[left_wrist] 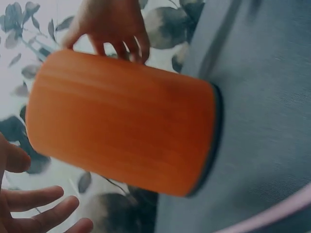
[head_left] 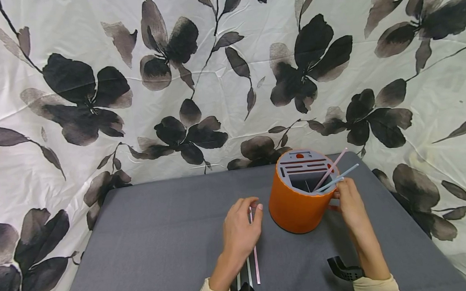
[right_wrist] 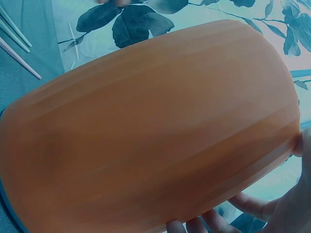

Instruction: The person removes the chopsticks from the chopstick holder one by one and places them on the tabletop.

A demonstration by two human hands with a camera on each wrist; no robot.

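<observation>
An orange round desk organizer stands upright on the grey table, with a light grey slotted top. A pink straw and two light blue straws lean out of its large front compartment. My right hand holds the organizer's right side, thumb near the rim and fingers against the wall, as the right wrist view also shows the fingers. My left hand hovers to the left of the organizer, apart from it, fingers loosely bent and holding nothing. Below it lie a pink straw and two pale straws.
The grey cloth-covered table reaches back to a white curtain with dark flowers. Black wrist straps show at both forearms. Slots and small holes mark the rear half of the organizer's top.
</observation>
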